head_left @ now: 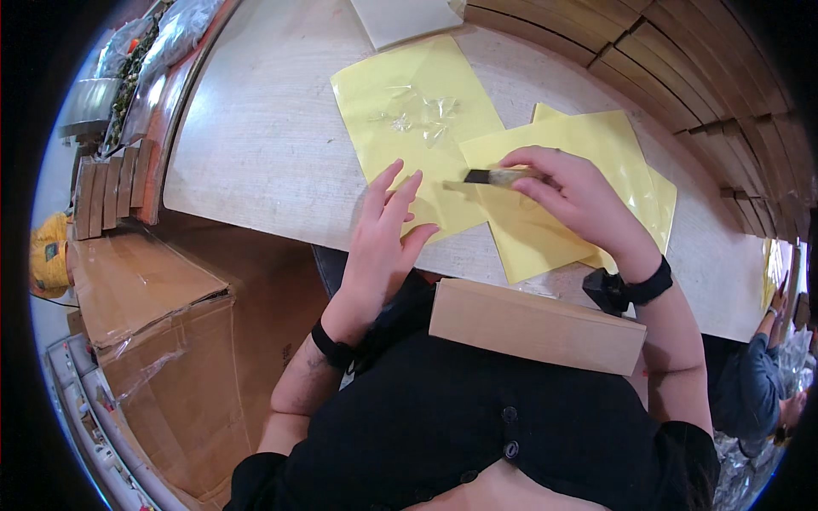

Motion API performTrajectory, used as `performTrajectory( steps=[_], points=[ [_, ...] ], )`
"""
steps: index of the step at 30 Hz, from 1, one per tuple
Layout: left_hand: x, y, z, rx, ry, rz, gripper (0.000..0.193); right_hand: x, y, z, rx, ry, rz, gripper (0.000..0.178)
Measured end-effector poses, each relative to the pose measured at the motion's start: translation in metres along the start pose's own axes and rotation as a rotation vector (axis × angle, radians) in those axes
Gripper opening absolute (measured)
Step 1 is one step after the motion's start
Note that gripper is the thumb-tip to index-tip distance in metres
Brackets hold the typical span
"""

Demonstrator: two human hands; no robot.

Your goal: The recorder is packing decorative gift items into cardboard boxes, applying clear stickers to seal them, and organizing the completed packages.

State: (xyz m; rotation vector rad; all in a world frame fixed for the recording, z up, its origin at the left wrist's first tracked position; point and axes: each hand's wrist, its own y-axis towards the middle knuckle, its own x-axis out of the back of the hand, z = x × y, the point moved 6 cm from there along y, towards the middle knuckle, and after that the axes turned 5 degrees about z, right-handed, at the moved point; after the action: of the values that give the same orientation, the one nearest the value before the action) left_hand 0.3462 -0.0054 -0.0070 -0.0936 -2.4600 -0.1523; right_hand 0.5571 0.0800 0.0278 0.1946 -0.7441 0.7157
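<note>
My right hand (567, 192) grips a short tool with a black end (479, 176) and a pale handle. Its exact kind I cannot make out. The tool is over overlapping yellow sheets (532, 243) on the right, and I cannot tell whether its end touches the paper. My left hand (383, 226) holds nothing; its fingers are apart near the lower left edge of another yellow sheet (362, 102). Crumpled clear plastic (434, 115) lies on that sheet. Both wrists carry black bands.
A long brown carton (537, 328) sits between my chest and the table (256, 128). Stacked brown boxes (665, 68) line the far right. A white item (405, 17) lies at the far edge. Left of the table stands a big cardboard box (170, 341). Another person (754, 383) is at right.
</note>
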Motion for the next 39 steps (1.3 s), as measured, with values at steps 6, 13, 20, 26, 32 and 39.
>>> performTrajectory(
  steps=[6,13,20,26,32,39],
  points=[
    [-0.010,0.003,0.005,-0.113,0.192,0.049,0.049,-0.024,0.016,-0.008,0.086,-0.052,0.051,0.023],
    [-0.015,0.005,-0.010,-0.202,0.353,0.092,0.038,-0.029,0.015,-0.024,-0.095,0.171,0.114,0.022],
    [-0.013,0.006,-0.014,-0.290,0.382,0.121,0.026,-0.029,0.012,-0.023,-0.140,0.222,0.114,0.023],
    [0.000,0.013,-0.016,-0.352,0.372,0.176,0.017,-0.028,0.012,-0.021,-0.157,0.170,0.136,0.023],
    [0.076,0.035,-0.047,-0.390,-0.034,0.035,0.012,-0.027,0.010,-0.023,-0.086,0.196,0.091,0.022],
    [0.053,0.033,-0.126,-0.059,-0.675,0.752,0.011,-0.014,0.003,-0.005,-0.033,-0.365,0.100,0.022]
  ],
)
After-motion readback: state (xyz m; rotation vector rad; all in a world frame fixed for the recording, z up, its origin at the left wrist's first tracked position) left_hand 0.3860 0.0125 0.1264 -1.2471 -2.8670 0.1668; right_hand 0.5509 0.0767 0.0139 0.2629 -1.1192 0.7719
